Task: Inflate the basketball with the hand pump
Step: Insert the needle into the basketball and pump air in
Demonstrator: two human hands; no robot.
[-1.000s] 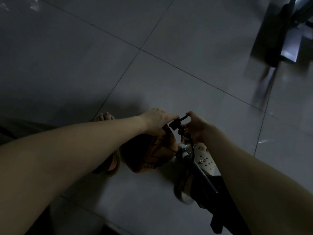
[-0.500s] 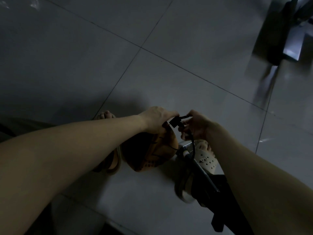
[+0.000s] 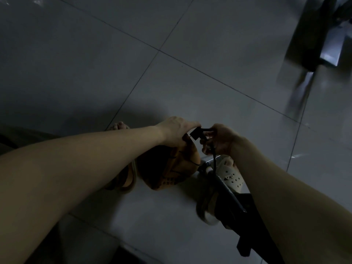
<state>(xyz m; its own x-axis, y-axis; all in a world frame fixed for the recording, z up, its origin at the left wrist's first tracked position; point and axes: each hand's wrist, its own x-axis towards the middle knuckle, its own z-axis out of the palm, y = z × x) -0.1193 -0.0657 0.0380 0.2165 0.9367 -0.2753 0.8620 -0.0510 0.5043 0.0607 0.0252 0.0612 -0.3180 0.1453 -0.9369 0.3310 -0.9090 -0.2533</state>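
Observation:
A limp, deflated orange basketball rests on the grey tiled floor between my feet. My left hand grips its top edge, fingers curled over the rim. My right hand pinches the black nozzle head of the pump hose, held right against the ball's top beside my left fingers. The thin black hose runs down from the nozzle to the dark hand pump, which stands tilted by my right foot, its handle low at the right.
My left foot in a brown sandal and my right foot in a white perforated clog flank the ball. A dark furniture leg with a metal base stands at the far right on the glossy floor.
Both hands stay at the ball's top with the nozzle between them; my right hand has shifted slightly, bringing the nozzle closer to the left fingers. The view has drifted a little.

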